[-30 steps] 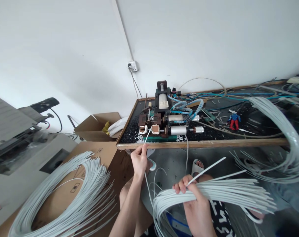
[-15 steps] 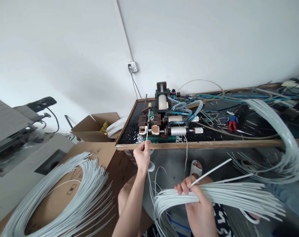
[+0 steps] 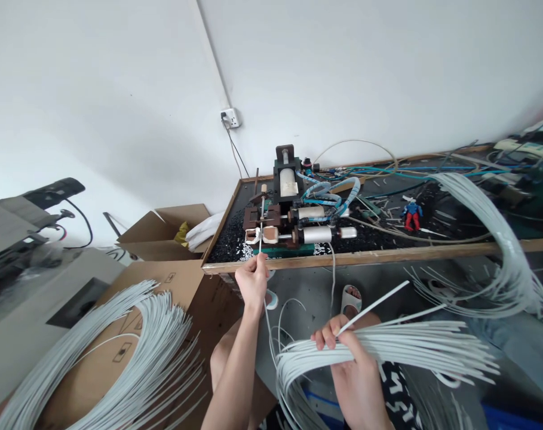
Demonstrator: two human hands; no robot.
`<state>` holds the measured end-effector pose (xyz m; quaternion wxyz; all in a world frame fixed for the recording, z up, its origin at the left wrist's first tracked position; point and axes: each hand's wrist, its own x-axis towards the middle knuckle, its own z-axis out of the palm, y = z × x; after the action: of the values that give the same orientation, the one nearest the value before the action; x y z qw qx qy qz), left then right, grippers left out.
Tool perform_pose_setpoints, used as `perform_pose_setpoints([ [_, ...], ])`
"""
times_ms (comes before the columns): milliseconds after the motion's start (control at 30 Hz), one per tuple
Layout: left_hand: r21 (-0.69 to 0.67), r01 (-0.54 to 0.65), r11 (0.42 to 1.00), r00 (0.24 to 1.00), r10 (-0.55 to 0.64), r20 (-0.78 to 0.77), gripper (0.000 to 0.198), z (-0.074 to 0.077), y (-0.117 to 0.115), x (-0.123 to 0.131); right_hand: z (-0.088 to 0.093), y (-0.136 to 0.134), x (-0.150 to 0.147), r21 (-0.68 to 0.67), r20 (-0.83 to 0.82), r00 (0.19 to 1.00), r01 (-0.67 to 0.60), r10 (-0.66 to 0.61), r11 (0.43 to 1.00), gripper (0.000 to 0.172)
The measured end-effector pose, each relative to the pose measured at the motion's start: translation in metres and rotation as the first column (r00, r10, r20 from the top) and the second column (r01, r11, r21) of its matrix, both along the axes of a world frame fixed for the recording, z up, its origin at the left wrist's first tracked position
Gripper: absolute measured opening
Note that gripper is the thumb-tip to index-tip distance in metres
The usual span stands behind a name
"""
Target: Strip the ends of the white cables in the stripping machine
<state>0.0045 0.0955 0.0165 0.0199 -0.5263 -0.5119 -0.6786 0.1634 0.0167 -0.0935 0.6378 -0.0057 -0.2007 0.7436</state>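
Observation:
My left hand (image 3: 253, 282) pinches one white cable (image 3: 261, 243) near its end, at the front edge of the bench. The cable's tip runs between the two padded jaws of a pneumatic wire-stripping machine (image 3: 287, 203), and the jaws are closed up against it. Lower right, my right hand (image 3: 349, 352) grips a thick bundle of white cables (image 3: 426, 346) across my lap. A single cable (image 3: 379, 304) sticks up at an angle between that hand's thumb and fingers, apart from the bundle.
Another looped cable bundle (image 3: 105, 370) lies on a cardboard box (image 3: 163, 278) to the left. More cables (image 3: 499, 227) hang over the bench edge (image 3: 387, 258) at right. A toy figure (image 3: 413, 214), air hoses and black and white scraps lie on the bench.
The machine's padded jaws have moved together onto the cable in my left hand. Both hands keep their grips, and the whole view has shifted slightly.

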Motion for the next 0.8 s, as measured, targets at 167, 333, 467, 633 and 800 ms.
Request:
perform_pose_setpoints([
  [167,0.008,-0.012,1.0,1.0,0.012,-0.017,0.037,0.0,0.003,-0.002,0.007,-0.003,-0.001,-0.061,0.001,0.999,0.048,-0.048,0.997,0.027],
  [333,-0.006,0.02,1.0,1.0,-0.02,0.018,0.036,-0.001,0.007,-0.006,0.013,-0.003,-0.006,-0.099,-0.021,0.996,0.085,-0.088,0.991,0.028],
  [467,-0.005,0.08,0.997,0.994,-0.079,0.08,0.036,-0.004,0.012,-0.006,0.016,-0.005,-0.007,-0.088,-0.023,0.997,0.078,-0.08,0.993,0.024],
  [633,0.139,-0.181,0.973,0.977,0.194,-0.084,0.033,-0.018,-0.007,0.003,0.02,-0.009,-0.002,-0.111,-0.022,0.996,0.081,-0.084,0.99,0.026],
  [800,0.127,-0.14,0.982,0.954,0.168,-0.249,0.033,-0.041,-0.05,0.008,0.018,-0.008,-0.008,-0.104,-0.036,0.999,0.031,-0.035,0.994,0.025],
])
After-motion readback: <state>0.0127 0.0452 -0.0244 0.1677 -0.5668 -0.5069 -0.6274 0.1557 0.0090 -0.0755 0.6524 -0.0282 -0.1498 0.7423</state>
